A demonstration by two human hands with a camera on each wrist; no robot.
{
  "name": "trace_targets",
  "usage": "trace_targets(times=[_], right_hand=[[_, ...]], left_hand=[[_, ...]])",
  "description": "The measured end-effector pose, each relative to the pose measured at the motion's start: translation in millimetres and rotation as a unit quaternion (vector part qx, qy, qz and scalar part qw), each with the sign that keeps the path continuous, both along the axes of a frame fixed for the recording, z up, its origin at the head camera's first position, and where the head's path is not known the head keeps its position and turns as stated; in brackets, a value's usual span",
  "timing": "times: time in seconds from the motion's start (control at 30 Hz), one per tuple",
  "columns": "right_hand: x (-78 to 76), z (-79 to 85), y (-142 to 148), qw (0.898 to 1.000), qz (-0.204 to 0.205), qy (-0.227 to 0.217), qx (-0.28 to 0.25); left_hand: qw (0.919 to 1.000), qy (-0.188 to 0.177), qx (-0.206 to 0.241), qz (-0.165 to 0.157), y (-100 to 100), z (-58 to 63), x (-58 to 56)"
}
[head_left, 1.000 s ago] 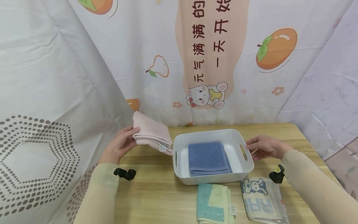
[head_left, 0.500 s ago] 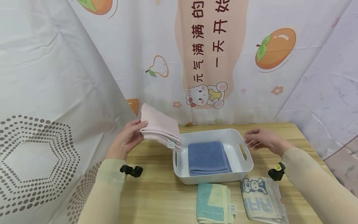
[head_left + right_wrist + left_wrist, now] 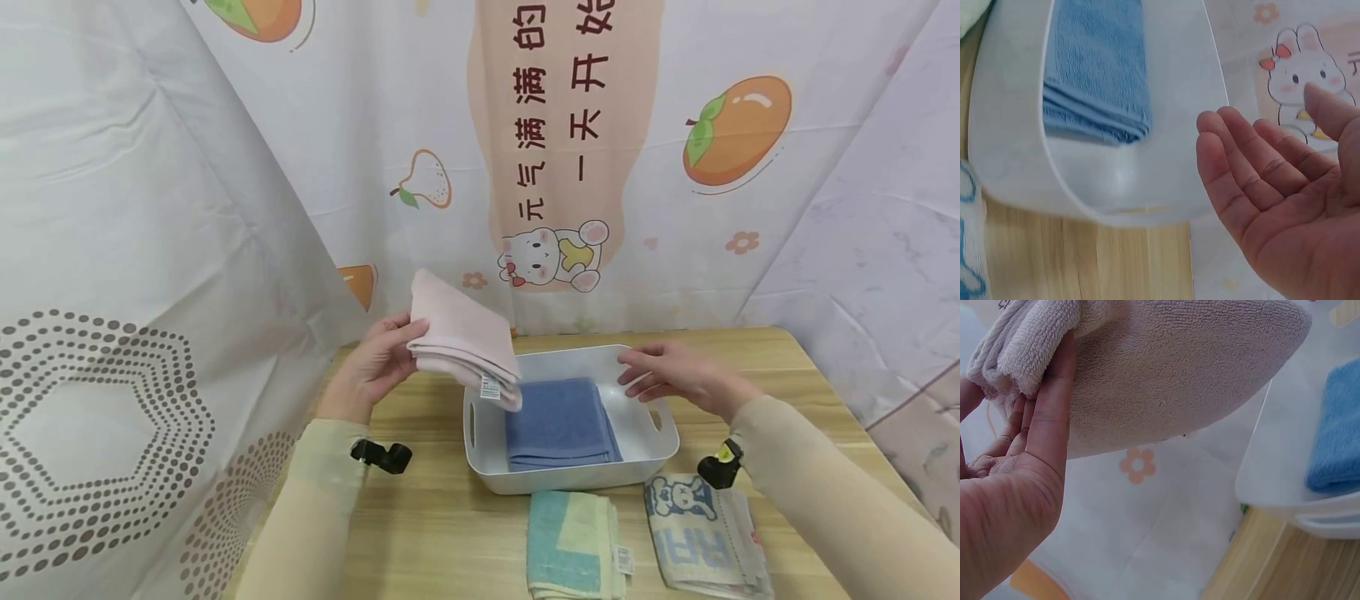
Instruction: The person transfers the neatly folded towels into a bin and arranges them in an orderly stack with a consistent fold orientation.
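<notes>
A folded pale pink towel (image 3: 465, 329) with a small white label is pinched at its left edge by my left hand (image 3: 381, 358). It hangs in the air, its right corner over the left side of a white plastic basket (image 3: 570, 477). Inside the basket lies a folded blue towel (image 3: 558, 421). My right hand (image 3: 678, 373) hovers above the basket's right end, holding nothing. In the right wrist view its fingers (image 3: 1266, 169) are relaxed, with the thumb apart. The left wrist view shows the pink towel (image 3: 1172, 369) between thumb and fingers.
In front of the basket lie a folded teal and yellow towel (image 3: 570, 546) and a folded grey-and-blue towel with a bear print (image 3: 697, 533). A printed curtain (image 3: 450, 125) hangs behind the wooden table (image 3: 420, 533).
My left hand has carried the pink towel to the right and slightly up, from beside the basket to over its left part. My right hand has left the basket's right handle and moved inward.
</notes>
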State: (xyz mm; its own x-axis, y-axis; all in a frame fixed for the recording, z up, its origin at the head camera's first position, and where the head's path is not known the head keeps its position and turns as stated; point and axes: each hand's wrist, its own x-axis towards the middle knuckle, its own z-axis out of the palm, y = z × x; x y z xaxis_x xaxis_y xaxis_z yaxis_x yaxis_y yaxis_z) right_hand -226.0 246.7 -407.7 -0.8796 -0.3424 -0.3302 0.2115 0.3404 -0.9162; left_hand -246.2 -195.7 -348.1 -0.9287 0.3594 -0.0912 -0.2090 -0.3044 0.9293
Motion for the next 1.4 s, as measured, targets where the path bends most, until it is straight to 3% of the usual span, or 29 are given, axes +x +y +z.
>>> trace_targets(times=[0.7, 1.4], right_hand=[[5.9, 3.0, -47, 0.994, 0.046, -0.042, -0.093], [9.0, -6.8, -73, 0.986, 0.079, -0.077, -0.123]], left_hand=[[0.9991, -0.002, 0.006, -0.042, 42, -7.5, 3.2], [0.9975, 0.004, 0.007, -0.070, 69, -9.3, 6.8]])
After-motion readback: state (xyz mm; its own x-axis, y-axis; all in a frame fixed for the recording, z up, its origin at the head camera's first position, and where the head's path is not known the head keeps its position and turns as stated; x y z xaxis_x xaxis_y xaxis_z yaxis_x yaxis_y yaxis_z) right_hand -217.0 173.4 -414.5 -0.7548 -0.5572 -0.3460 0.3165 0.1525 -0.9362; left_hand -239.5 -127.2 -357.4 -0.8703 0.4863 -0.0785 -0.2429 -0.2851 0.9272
